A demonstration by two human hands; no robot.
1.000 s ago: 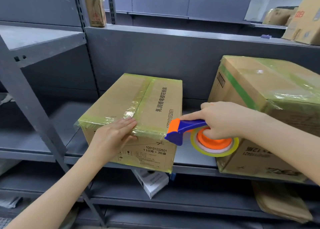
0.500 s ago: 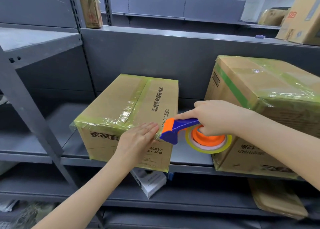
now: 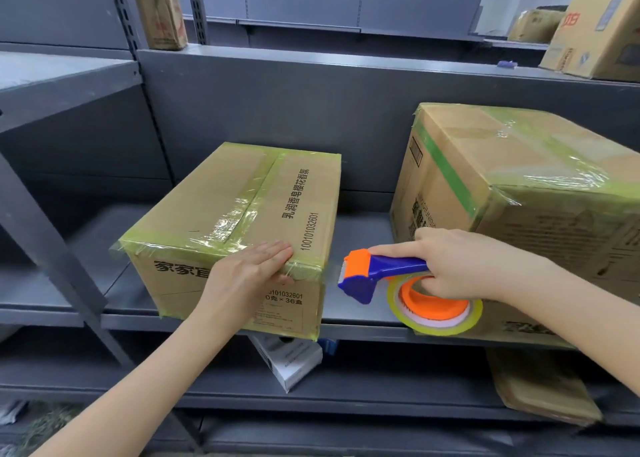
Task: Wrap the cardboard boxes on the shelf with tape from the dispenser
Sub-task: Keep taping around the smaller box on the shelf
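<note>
A small cardboard box (image 3: pixel 242 207) with greenish tape on its top seam and front edge sits on the grey shelf (image 3: pixel 360 304). My left hand (image 3: pixel 249 269) lies flat with straight fingers on the taped front top edge of this box, near its right corner. My right hand (image 3: pixel 460 262) grips the blue and orange tape dispenser (image 3: pixel 377 276), whose yellow-green tape roll (image 3: pixel 436 311) hangs below. The dispenser's orange head is just right of the box corner, a little apart from it. A larger taped box (image 3: pixel 519 179) stands to the right.
A white carton (image 3: pixel 287 359) and a flattened brown package (image 3: pixel 540 387) lie on the shelf below. More boxes (image 3: pixel 599 27) stand on the upper shelf at right, and a brown bag (image 3: pixel 159 10) at the upper left. Slanted grey uprights (image 3: pixel 52 249) frame the left side.
My left hand slid right along the box's front top edge toward the corner. The dispenser pulled away to the right, off the box corner.
</note>
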